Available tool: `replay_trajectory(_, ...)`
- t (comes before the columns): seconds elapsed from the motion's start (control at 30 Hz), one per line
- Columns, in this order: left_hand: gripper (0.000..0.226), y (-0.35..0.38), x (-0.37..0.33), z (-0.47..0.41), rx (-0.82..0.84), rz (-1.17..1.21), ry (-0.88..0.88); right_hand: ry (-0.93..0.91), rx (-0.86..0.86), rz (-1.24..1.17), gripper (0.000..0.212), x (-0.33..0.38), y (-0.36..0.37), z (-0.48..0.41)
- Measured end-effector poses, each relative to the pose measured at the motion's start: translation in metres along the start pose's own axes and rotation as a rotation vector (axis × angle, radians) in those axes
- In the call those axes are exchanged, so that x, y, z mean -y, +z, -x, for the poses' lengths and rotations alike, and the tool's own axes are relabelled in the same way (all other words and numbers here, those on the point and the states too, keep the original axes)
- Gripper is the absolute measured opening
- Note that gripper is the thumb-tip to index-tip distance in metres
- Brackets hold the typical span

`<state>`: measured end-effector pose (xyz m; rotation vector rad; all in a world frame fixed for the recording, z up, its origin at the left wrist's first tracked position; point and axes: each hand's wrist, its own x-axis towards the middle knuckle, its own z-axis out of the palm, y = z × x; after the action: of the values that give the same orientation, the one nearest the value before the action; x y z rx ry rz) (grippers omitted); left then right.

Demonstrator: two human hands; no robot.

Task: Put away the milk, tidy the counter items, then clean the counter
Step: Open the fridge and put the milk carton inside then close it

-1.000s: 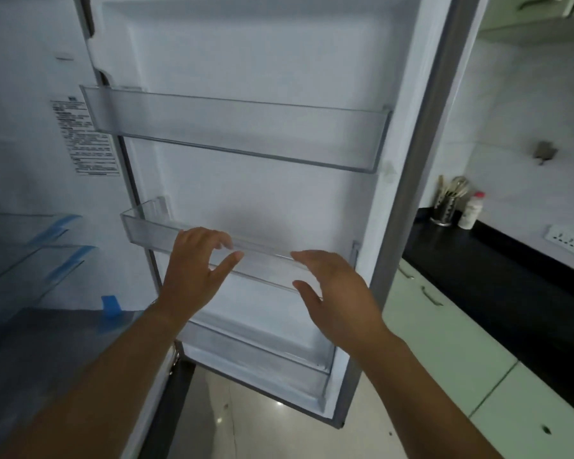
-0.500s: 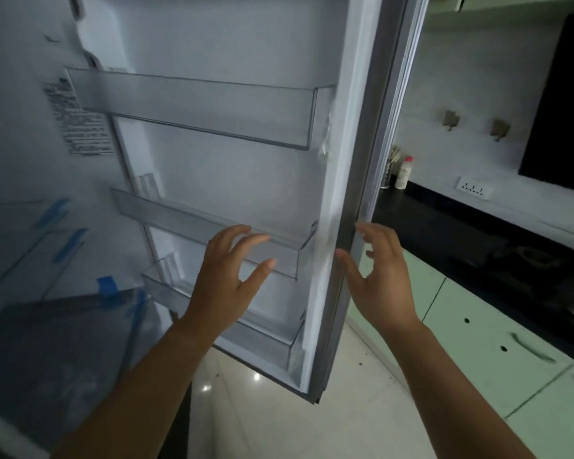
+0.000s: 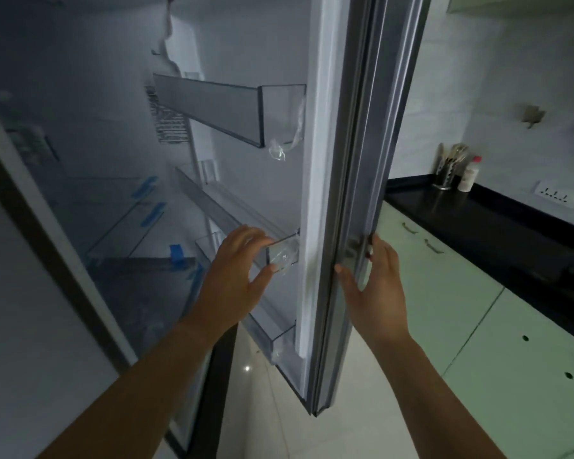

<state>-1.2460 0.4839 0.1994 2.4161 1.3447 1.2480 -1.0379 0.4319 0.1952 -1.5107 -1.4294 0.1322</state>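
Note:
The fridge door stands open and I see it almost edge-on. My right hand grips its outer edge, thumb on the inner seal and fingers around the outside. My left hand is spread, fingers apart, at the near end of the middle clear door shelf; it holds nothing. Above it, the upper door shelf has nothing in it. No milk is in view. The black counter runs along the right wall.
A utensil holder and a white bottle with a red cap stand at the counter's far end. Pale green cabinets sit below. Inside the fridge are glass shelves with blue tape. White floor tiles lie underfoot.
The door has swung further towards shut, turning edge-on. My right hand moved from in front of the door shelves to gripping the door's outer edge. My left hand stayed by the middle shelf.

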Motion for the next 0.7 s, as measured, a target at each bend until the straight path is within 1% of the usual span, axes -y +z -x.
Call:
replay_trajectory(0.1, 0.048, -0.019, 0.004, 0.014, -0.004, -0.083, -0.022, -0.025, -0.019, -0.034, 0.068, 0.011, 0.011, 0.015)
replay_trajectory(0.2, 0.052, -0.042, 0.005, 0.03, 0.001, -0.127, -0.087, -0.045, -0.005, -0.071, 0.07, 0.022, 0.026, 0.03)
replay_trajectory(0.33, 0.053, -0.075, 0.008, 0.06, -0.023, -0.198, -0.091, -0.057, 0.006, -0.137, 0.065, 0.041, 0.047, 0.057)
replay_trajectory(0.4, 0.051, -0.096, 0.008, 0.075, -0.064, -0.201, -0.097, -0.059, 0.015, -0.165, 0.062, 0.055, 0.057, 0.069)
replay_trajectory(0.5, 0.046, -0.133, 0.017, 0.096, -0.155, -0.206, -0.053, -0.084, -0.014, -0.132, 0.06, 0.075, 0.07, 0.081)
replay_trajectory(0.6, 0.037, -0.169, 0.03, 0.114, -0.221, -0.254, -0.029, -0.044, -0.05, -0.121, 0.064, 0.096, 0.08, 0.094)
replay_trajectory(0.7, 0.037, -0.198, 0.049, 0.128, -0.295, -0.306, 0.005, -0.009, -0.103, -0.072, 0.068, 0.114, 0.093, 0.105)
